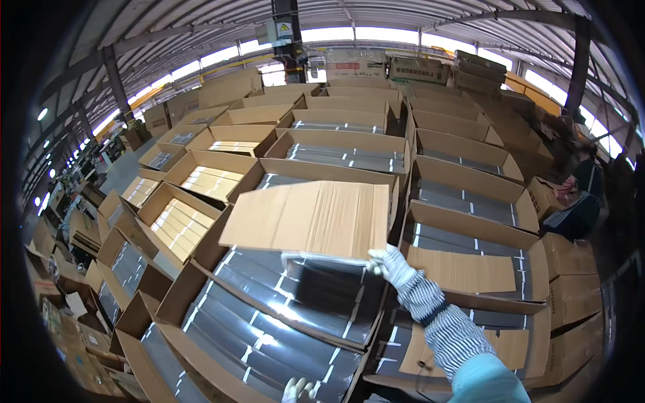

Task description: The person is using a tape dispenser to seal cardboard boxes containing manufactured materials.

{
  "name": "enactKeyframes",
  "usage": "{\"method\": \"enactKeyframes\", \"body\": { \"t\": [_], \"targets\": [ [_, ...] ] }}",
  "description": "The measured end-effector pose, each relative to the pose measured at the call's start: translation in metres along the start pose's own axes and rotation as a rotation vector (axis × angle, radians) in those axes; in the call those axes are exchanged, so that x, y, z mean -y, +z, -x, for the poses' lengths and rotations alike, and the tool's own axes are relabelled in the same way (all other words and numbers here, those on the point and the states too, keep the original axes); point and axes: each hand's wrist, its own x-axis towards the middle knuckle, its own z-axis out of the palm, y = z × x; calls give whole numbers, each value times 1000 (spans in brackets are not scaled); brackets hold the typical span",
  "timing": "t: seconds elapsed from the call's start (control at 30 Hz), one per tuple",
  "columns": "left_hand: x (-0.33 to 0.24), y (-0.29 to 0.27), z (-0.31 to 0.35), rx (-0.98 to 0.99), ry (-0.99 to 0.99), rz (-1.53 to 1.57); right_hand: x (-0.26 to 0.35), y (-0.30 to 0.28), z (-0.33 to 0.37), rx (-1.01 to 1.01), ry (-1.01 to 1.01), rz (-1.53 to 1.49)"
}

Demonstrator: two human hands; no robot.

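A flat sheet of brown cardboard (308, 218) is tilted above an open carton of dark, glossy packed pieces (259, 279). My right hand (391, 264), in a white glove, grips the sheet at its lower right corner. A striped sleeve covers that forearm. My left hand (299, 391), also gloved, shows only partly at the bottom edge, its fingers apart. It is over the nearest carton of dark wrapped pieces (248, 356) with white straps, and nothing shows in it.
Rows of open cartons surround me. Some on the left hold yellowish strapped pieces (181, 228). Loose cardboard sheets lie on cartons at right, one (463, 271) above another (500, 344). Closed boxes (571, 295) stand at far right. A dark column (287, 47) rises behind.
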Motion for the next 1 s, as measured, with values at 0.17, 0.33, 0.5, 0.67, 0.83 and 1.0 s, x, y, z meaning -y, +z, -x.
{"method": "enactKeyframes", "body": {
  "t": [0.17,0.33,0.5,0.67,0.83,1.0],
  "targets": [
    [-12,10,-29,-307,-80,-168,-17,-85,-201,-223,34,-60],
    [-1,10,-33,-502,-81,-188,-49,-125,-326,-396,334,-79],
    [27,-16,-32,-549,-107,-129,-78,-169,-368,-404,405,17],
    [29,-12,-17,-451,-100,-223,-94,-181,-332,-762,215,506],
    [16,-1,25,-612,-72,-193,-225,-101,-194,-465,-43,753],
    [8,-12,41,-365,-33,-318,-275,-137,61,-376,-205,1013]
  ]
}}
